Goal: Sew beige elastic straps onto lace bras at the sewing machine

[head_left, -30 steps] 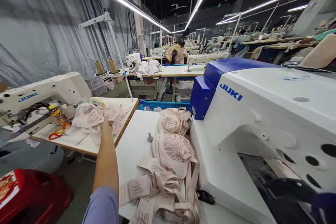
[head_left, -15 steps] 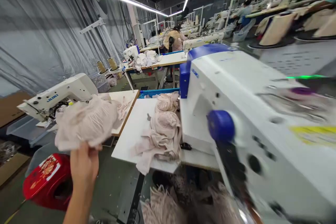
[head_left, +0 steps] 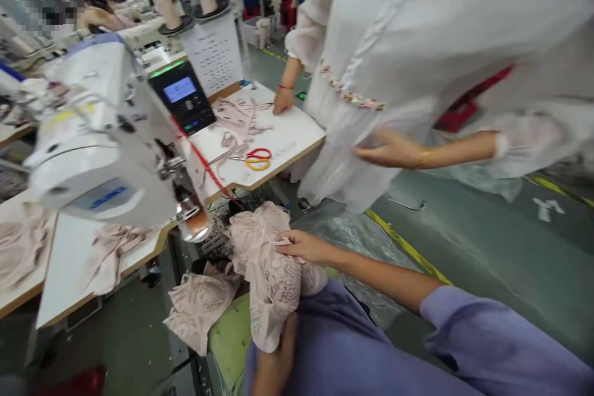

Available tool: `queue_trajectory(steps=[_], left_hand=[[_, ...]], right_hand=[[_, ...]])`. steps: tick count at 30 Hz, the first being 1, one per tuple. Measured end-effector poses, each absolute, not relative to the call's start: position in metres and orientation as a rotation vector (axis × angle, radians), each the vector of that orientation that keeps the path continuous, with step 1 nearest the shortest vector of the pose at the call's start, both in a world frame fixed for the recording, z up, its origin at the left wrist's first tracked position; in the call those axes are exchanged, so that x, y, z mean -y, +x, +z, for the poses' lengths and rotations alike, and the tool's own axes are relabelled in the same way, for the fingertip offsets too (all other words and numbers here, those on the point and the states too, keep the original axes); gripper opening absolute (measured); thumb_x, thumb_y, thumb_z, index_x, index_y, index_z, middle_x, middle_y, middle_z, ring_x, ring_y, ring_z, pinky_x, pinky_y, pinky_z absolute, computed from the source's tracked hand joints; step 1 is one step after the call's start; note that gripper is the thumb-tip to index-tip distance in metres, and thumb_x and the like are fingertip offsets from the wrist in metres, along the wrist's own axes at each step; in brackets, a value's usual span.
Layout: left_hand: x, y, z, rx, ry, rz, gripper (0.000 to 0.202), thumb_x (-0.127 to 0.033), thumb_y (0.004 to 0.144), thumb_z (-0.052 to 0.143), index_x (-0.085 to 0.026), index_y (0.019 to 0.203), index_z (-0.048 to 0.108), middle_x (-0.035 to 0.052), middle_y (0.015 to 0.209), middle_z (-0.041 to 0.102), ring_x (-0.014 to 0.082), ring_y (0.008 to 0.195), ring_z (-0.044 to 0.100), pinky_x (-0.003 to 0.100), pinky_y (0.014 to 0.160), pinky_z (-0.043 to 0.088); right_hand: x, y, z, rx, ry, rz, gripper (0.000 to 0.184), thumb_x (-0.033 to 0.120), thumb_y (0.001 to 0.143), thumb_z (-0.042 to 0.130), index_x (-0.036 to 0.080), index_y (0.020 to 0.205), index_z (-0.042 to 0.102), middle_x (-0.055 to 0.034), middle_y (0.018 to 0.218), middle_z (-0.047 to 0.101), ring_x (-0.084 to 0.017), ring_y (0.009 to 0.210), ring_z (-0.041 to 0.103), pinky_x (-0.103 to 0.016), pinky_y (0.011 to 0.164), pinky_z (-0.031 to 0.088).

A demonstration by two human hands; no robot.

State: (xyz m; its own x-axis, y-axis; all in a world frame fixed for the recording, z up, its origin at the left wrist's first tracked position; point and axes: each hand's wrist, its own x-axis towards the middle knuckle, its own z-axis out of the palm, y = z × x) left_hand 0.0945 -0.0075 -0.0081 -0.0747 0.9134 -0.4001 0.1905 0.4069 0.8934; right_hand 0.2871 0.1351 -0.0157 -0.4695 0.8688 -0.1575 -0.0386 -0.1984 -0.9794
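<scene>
In my lap lies a bundle of pale pink lace bras (head_left: 273, 278). My right hand (head_left: 306, 247) grips its upper right side, with the thumb and fingers closed on the lace. Lower down, my left hand (head_left: 278, 352) is wrapped round the bottom end of a bra cup, its fingers partly hidden. Another pale pink lace bra (head_left: 199, 303) hangs just left of the bundle over green fabric (head_left: 231, 334). The white sewing machine (head_left: 97, 136) stands to the left of both hands.
Red-and-yellow-handled scissors (head_left: 258, 159) and cut straps (head_left: 236, 117) lie on the white table (head_left: 290, 130). A control panel (head_left: 180, 96) stands behind the machine. A co-worker in a white garment (head_left: 362, 62) stands close on the right, one hand (head_left: 284, 99) on the table, the other (head_left: 394, 148) over the floor.
The view has swung right, from the tables to my lap and the co-worker. My left hand, earlier raised at left with a pale pink bundle, is now low on the bras; my right hand has appeared.
</scene>
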Motion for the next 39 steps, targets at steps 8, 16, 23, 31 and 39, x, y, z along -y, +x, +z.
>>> queue_trajectory(steps=[8, 16, 23, 31, 39], left_hand=[[-0.077, 0.061, 0.069, -1.386, 1.28, 0.593, 0.068, -0.082, 0.058, 0.065, -0.034, 0.105, 0.074, 0.0121, 0.096, 0.076, 0.0361, 0.095, 0.072, 0.046, 0.074, 0.058], [-0.188, 0.155, 0.049, -0.996, 1.29, 0.491, 0.06, -0.054, 0.078, 0.073, -0.021, 0.127, 0.064, 0.0131, 0.127, 0.066, 0.0299, 0.119, 0.059, 0.039, 0.098, 0.048], [-0.201, 0.169, 0.04, -1.127, 1.269, 0.705, 0.029, -0.047, 0.084, 0.07, -0.018, 0.089, 0.07, -0.0007, 0.078, 0.065, 0.0124, 0.071, 0.056, 0.022, 0.068, 0.044], [-0.208, 0.175, 0.051, -1.202, 1.237, 0.754, 0.03, -0.046, 0.081, 0.073, -0.017, 0.087, 0.071, -0.0015, 0.074, 0.062, 0.0094, 0.064, 0.05, 0.019, 0.06, 0.038], [-0.214, 0.174, 0.049, -1.154, 1.062, 0.851, 0.03, -0.044, 0.075, 0.078, -0.017, 0.083, 0.068, -0.0046, 0.067, 0.058, 0.0065, 0.057, 0.046, 0.017, 0.056, 0.038]], right_hand=[[-0.105, 0.34, -0.038, 1.234, -1.008, 1.664, 0.067, 0.083, 0.08, 0.044, 0.017, 0.074, 0.05, 0.0034, 0.065, 0.045, -0.01, 0.06, 0.04, -0.023, 0.057, 0.036], [-0.125, 0.343, -0.019, 1.328, -0.953, 1.549, 0.053, 0.068, 0.088, 0.052, 0.015, 0.09, 0.056, 0.0023, 0.077, 0.045, -0.011, 0.071, 0.04, -0.023, 0.063, 0.034], [-0.155, 0.346, -0.006, 1.248, -0.917, 1.54, 0.044, 0.058, 0.085, 0.064, 0.014, 0.084, 0.057, 0.0028, 0.074, 0.046, -0.009, 0.065, 0.038, -0.022, 0.06, 0.033], [-0.177, 0.341, 0.024, 1.133, -1.141, 1.277, 0.028, 0.042, 0.089, 0.062, 0.016, 0.098, 0.063, 0.0011, 0.086, 0.06, -0.006, 0.059, 0.039, -0.021, 0.054, 0.03], [-0.192, 0.333, 0.018, 0.822, -0.908, 1.578, 0.034, 0.047, 0.08, 0.07, 0.016, 0.086, 0.06, 0.0053, 0.068, 0.051, -0.006, 0.056, 0.04, -0.021, 0.051, 0.028]])
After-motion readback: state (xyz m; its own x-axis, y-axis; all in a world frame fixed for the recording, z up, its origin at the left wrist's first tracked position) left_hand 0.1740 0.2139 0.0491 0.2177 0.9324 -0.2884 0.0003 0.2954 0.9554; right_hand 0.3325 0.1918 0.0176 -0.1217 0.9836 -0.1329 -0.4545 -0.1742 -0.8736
